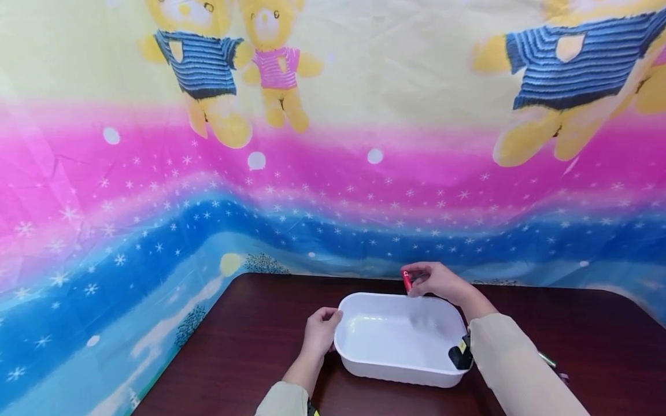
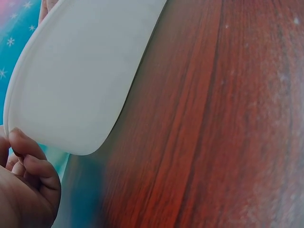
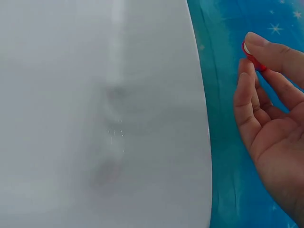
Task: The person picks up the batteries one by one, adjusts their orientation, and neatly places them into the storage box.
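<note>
A white oblong plastic basin (image 1: 400, 341) stands on the table, its inside bare apart from shadows and reflections. At its left end my left hand (image 1: 320, 334) pinches the rim, thumb on top and fingers curled beneath; the left wrist view shows these fingers (image 2: 29, 147) against the rim. Beyond the far rim, toward the right, my right hand (image 1: 436, 282) holds a small red cylinder (image 1: 406, 281) upright between thumb and fingertips. In the right wrist view the red cylinder (image 3: 254, 58) shows a pale end, and most of it is hidden by the fingers.
The dark red-brown wooden table (image 1: 250, 346) has rounded far corners. Behind it hangs a cloth (image 1: 333, 173) printed with bears and snowflakes. A thin green item (image 1: 547, 360) and a small purplish item (image 1: 563, 378) lie right of my right sleeve, partly hidden by it.
</note>
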The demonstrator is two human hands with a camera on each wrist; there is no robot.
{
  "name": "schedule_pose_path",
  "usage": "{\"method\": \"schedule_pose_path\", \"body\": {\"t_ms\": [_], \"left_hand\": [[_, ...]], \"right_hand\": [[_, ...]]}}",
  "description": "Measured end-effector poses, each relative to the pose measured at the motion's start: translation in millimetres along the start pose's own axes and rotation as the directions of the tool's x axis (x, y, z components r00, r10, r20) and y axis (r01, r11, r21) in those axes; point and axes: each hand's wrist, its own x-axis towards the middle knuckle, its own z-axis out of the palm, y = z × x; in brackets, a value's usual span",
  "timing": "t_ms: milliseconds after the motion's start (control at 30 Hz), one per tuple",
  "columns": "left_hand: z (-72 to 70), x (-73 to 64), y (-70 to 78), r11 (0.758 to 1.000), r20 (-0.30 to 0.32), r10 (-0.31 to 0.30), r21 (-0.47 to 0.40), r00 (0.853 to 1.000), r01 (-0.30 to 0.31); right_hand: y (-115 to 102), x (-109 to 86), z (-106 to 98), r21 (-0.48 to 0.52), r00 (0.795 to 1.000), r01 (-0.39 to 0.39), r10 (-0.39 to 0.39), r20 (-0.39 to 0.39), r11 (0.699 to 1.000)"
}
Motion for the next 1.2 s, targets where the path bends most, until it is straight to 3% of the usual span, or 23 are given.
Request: {"method": "schedule_pose_path", "body": {"t_ms": [467, 733, 1000, 1200], "left_hand": [[1.1, -0.3, -0.4, 1.0, 0.002, -0.003, 0.0, 1.0, 0.003], [1.6, 1.1, -2.2, 1.0, 0.002, 0.006, -0.017, 1.0, -0.006], [2.1, 1.7, -1.5, 1.0, 0.005, 0.024, 0.003, 1.0, -0.024], [2.5, 2.4, -1.0, 1.0, -0.001, 0.02, 0.01, 1.0, -0.02]], "right_hand": [[8, 6.7, 3, 0.035, 1.0, 0.011, -0.012, 0.02, 0.999], [12, 10.7, 12, 0.129, 0.999, 0.035, -0.039, 0.028, 0.991], [23, 11.7, 18, 0.224, 0.989, 0.054, -0.084, 0.125, 0.973], [28, 10.7, 18, 0.287, 0.967, 0.048, -0.117, 0.228, 0.957]]}}
